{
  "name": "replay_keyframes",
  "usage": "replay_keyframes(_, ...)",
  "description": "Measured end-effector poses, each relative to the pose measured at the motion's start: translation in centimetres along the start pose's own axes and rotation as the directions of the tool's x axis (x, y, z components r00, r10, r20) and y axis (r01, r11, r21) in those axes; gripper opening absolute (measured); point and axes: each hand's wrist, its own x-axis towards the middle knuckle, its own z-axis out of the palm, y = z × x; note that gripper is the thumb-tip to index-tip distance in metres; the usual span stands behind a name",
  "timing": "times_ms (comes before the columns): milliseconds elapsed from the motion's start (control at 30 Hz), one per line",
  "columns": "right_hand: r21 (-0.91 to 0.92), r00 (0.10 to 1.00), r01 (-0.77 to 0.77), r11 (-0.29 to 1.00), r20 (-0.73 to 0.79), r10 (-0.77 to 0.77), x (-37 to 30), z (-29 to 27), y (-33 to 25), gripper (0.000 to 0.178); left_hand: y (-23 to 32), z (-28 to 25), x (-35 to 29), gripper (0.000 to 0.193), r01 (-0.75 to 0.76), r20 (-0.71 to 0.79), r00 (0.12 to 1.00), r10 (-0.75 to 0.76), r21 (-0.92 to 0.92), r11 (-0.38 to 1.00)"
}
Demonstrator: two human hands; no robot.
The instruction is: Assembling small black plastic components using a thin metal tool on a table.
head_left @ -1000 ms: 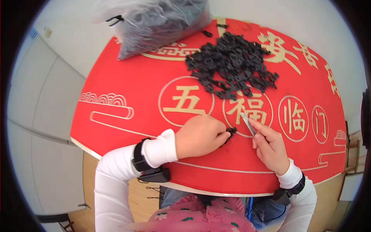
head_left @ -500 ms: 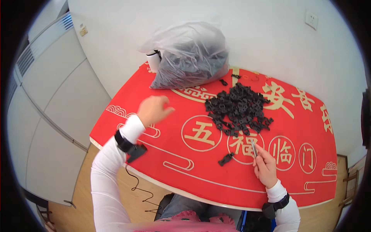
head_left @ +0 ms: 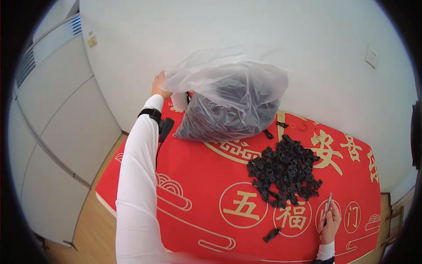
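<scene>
At the far left of the table, my left hand (head_left: 160, 86) is at the edge of a large clear plastic bag (head_left: 233, 105) full of dark pieces. Its fingers look closed on the loose plastic, though the bag partly hides them. My right hand (head_left: 330, 223), low on the right, is closed round a slim metal tool (head_left: 328, 206) whose narrow tip points up; its exact kind is unclear. Beyond that hand lies a heap of small black plastic parts (head_left: 285, 171). One single black part (head_left: 272, 234) rests apart, nearer to me.
A white cylindrical container (head_left: 179, 101) stands behind the bag's left side. Two black parts (head_left: 269, 134) lie between bag and heap. The red tablecloth (head_left: 189, 176) has gold and white patterns. A white wall rises behind, with grey panels (head_left: 52, 101) at the left.
My left hand has moved up and away from me to the bag's edge. My right hand, still holding the tool, has shifted right, away from the heap. The whole view has tilted upward.
</scene>
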Motion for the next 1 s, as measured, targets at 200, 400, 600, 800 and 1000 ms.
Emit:
replay_keyframes(200, -0.049, 0.999, 0.040, 0.998, -0.014, -0.041, 1.0, -1.0, 0.8, 0.037, 1.0, 6.3, 4.9, 0.064, 0.118, 0.075, 0.993, -0.096, -0.772, 0.624)
replay_keyframes(400, -0.050, 0.999, -0.001, 0.999, 0.037, 0.003, 0.5, -0.3, 0.0, 0.037, 3.4, -2.5, -0.2, 0.061, -0.317, -0.047, 0.948, 0.315, -0.038, 0.948)
replay_keyframes(600, -0.038, 0.995, 0.011, 0.999, 0.103, -0.007, 0.2, 0.4, -0.3, 0.036, 1.9, -13.2, -5.2, 0.052, 0.123, 0.195, 0.980, -0.040, -0.433, 0.893)
replay_keyframes(800, -0.020, 0.985, 0.075, 0.997, 0.160, -0.071, -0.4, 0.3, -0.2, 0.037, 2.4, -23.6, -8.0, 0.044, 0.260, 0.506, 0.862, -0.023, -0.402, 0.878)
replay_keyframes(1000, -0.025, 0.968, 0.127, 0.992, 0.222, -0.118, -1.0, 0.2, -0.6, 0.036, 1.9, -30.2, -12.9, 0.043, 0.375, 0.587, 0.802, -0.110, -0.353, 0.857)
